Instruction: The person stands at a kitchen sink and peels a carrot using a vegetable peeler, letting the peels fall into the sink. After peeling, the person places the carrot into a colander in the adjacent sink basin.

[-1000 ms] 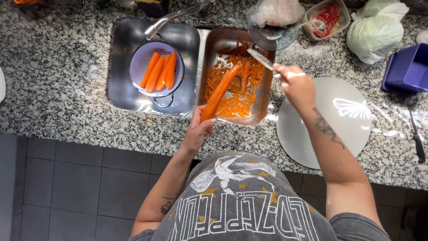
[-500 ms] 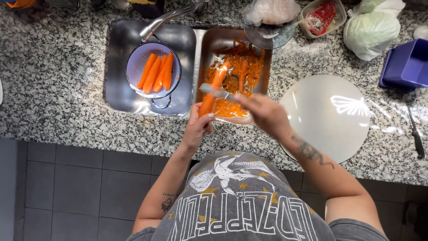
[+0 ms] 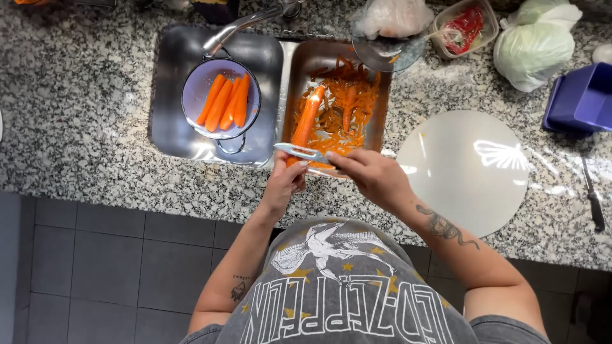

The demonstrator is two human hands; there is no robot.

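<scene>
**Carrot peeling over the right sink basin: items in view**

- Left hand (image 3: 284, 185), lower centre of the frame: closed around the near end of a carrot (image 3: 307, 121), which slants up and away over the right basin.
- Right hand (image 3: 370, 175), just right of the left hand: fingers pinched on the handle of a pale peeler (image 3: 299, 151); the blade end lies across the carrot close to the gripped end.
- Right sink basin (image 3: 381, 114), centre: littered with orange peelings (image 3: 347, 130); one more carrot-like piece lies among them.
- Left sink basin (image 3: 172, 127), centre left: holds a round strainer (image 3: 191, 102) with several peeled carrots (image 3: 223, 102) side by side. A tap (image 3: 239, 25) reaches over it from the top edge.
- Speckled granite counter (image 3: 83, 76): a round white cutting board (image 3: 468, 172) at right; a knife (image 3: 591, 197) at the far right edge; a blue tub (image 3: 583, 99) upper right; a bagged cabbage (image 3: 535, 41), a clear container with something red (image 3: 462, 28), and another bag (image 3: 392, 16) along the top.

Handling note, as a judgement: the stroke goes best with light, even pressure along the carrot's length, directed away from the holding fingers. Keep the carrot tilted over the basin so shavings fall in, and turn it slightly between strokes. The holding thumb sits near the blade, so it deserves watching.
</scene>
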